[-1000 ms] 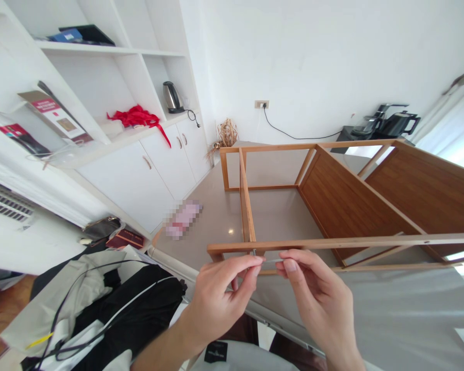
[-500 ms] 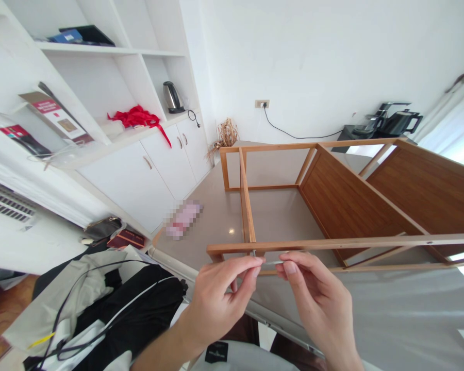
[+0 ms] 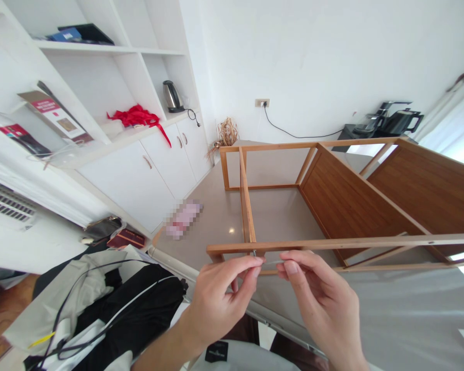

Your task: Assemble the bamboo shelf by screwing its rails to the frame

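Observation:
My left hand (image 3: 224, 293) is closed, thumb and forefinger pinching a thin metal hex key (image 3: 272, 263) near its bend. The key's short end points up toward the underside of the near rail of a wooden rack (image 3: 325, 244); whether it sits in a bolt is too small to tell. My right hand (image 3: 322, 299) pinches the far end of the key's long arm, which spans the gap between both hands. The rack lies on its side on a grey glossy table (image 3: 212, 216), with brown wooden panels (image 3: 355, 190) between its rails.
A pixelated pink item (image 3: 184, 219) lies on the table's left part. Clothes and cables (image 3: 127, 299) are heaped at the lower left. White shelves (image 3: 88, 49) hold a kettle (image 3: 172, 97) and red ribbon (image 3: 137, 117). A black kettle set (image 3: 398, 122) stands at the back right.
My right hand has shifted very slightly to the right and turned a little, still pinching the key. The left hand and the rack look the same.

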Demonstrator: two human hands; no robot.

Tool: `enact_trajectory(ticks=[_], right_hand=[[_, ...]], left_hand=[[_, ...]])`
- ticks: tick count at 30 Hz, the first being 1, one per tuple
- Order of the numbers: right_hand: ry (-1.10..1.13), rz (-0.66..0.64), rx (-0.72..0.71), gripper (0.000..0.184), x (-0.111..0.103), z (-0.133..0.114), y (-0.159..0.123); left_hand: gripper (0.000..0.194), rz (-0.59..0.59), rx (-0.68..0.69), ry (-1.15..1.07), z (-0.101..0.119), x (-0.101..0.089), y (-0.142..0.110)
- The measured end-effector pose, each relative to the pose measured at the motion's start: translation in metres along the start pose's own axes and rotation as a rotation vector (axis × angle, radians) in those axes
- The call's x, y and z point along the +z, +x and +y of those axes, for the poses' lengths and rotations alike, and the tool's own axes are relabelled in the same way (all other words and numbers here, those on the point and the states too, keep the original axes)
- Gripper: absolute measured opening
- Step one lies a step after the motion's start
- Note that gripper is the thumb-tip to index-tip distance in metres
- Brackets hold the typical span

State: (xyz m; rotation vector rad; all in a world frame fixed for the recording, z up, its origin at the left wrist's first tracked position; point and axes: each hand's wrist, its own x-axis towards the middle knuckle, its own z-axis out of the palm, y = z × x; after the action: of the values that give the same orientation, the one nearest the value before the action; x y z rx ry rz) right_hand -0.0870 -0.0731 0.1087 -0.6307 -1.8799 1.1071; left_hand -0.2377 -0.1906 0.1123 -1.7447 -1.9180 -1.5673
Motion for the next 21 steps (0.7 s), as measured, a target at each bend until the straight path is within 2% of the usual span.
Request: enact_trajectory(ticks=[21], right_hand=[[-0.103, 0.029, -0.026, 0.012, -0.002, -0.013, 0.003]], left_hand=[[0.028, -0.001, -0.011, 0.002, 0.001, -0.001, 0.000]])
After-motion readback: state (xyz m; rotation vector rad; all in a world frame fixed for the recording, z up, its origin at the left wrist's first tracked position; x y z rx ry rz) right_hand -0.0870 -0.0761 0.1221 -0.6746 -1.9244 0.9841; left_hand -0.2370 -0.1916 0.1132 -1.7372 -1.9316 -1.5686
